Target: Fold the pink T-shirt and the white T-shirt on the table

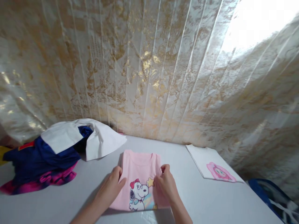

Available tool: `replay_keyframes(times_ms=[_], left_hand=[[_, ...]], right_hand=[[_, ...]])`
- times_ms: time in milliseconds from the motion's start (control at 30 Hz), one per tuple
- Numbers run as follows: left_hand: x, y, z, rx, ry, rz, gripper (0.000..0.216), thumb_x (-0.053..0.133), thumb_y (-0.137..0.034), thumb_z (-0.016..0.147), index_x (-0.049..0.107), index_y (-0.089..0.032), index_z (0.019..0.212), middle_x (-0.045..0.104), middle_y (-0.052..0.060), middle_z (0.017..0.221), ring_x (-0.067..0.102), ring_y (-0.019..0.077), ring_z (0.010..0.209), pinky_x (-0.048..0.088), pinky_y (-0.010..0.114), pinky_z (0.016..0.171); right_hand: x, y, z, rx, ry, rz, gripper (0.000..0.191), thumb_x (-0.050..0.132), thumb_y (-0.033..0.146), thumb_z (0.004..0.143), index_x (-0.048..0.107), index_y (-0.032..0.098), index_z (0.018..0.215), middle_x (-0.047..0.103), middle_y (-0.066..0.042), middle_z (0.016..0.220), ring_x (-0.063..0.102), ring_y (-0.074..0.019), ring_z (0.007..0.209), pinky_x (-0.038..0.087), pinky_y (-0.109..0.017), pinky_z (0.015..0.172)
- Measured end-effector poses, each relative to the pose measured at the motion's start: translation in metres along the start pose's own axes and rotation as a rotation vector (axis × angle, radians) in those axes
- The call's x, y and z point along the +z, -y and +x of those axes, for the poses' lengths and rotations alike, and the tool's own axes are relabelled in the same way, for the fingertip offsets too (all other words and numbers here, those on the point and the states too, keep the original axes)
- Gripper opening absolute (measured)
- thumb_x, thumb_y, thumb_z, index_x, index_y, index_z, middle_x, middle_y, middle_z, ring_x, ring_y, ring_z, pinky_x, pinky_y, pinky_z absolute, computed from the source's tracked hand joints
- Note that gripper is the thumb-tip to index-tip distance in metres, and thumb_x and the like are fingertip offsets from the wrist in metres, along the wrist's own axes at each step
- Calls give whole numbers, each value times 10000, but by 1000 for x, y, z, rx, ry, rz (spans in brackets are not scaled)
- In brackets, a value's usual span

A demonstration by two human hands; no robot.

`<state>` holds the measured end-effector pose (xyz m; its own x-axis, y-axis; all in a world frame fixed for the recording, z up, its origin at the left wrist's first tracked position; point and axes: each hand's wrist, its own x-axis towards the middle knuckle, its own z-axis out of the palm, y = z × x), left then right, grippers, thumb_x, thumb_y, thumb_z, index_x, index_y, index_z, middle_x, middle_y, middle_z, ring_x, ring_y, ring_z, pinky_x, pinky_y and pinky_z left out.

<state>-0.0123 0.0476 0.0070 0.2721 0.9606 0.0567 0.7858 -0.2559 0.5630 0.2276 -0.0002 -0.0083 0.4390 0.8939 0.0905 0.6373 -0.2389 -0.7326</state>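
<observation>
A pink T-shirt (140, 166), folded into a narrow block, lies on the white table in front of me. Its front carries a cartoon dog with a red bow, plus yellow stars. My left hand (114, 182) grips the shirt's left edge, thumb on top and fingers curled at the side. On the opposite edge, my right hand (167, 183) pinches the cloth near a star, its fingers bent. The undersides of the folds are hidden.
To the left is a heap of clothes: a white garment (105, 141) over dark blue cloth (44, 165) and pink-purple cloth (58, 175). A folded white shirt (201, 158) with a pink print lies right. Beyond the right edge sits a blue-rimmed bag (259, 189). A shiny patterned sheet (144, 68) hangs behind the table (198, 202).
</observation>
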Motion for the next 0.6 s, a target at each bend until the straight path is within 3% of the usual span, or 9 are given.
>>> replay_keyframes(times_ms=[67,167,267,367,467,600], left_hand=[[6,11,2,-81,-35,-247,142,488,-287,793,388,-243,883,602,-11,813,635,200,735,475,289,692],[16,18,10,-153,-81,-525,278,501,-264,661,436,-230,929,632,-5,858,647,218,773,495,289,672],[26,2,11,-96,95,-608,395,461,-238,617,519,-182,1004,660,39,992,638,199,710,508,290,653],[37,-39,2,84,201,-524,540,432,-213,705,478,-130,1238,599,105,1205,645,187,730,524,310,716],[50,-99,-1,296,170,-352,604,423,-108,715,450,-172,1315,487,85,1367,590,212,1103,444,313,972],[67,-192,27,429,229,-239,640,460,-64,744,417,-198,1368,436,80,1409,529,237,1203,388,309,1042]], right_hand=[[-5,0,3,18,36,63,433,457,132,668,427,202,1094,601,12,729,577,-181,603,391,-255,560],[-18,-12,7,11,42,136,460,477,149,658,462,229,1111,609,31,750,572,-154,596,394,-230,544],[-41,-33,10,-22,73,189,418,476,188,669,555,224,1077,670,-2,847,611,-153,640,445,-236,571],[-73,-57,16,-85,73,132,388,483,208,655,665,205,998,724,-40,967,662,-186,785,494,-277,707],[-115,-80,28,-92,35,82,377,495,254,668,721,192,963,740,-57,1029,669,-230,911,490,-328,819],[-194,-109,64,-85,-63,-3,380,523,347,706,743,180,966,731,-86,1077,652,-268,985,459,-365,890]])
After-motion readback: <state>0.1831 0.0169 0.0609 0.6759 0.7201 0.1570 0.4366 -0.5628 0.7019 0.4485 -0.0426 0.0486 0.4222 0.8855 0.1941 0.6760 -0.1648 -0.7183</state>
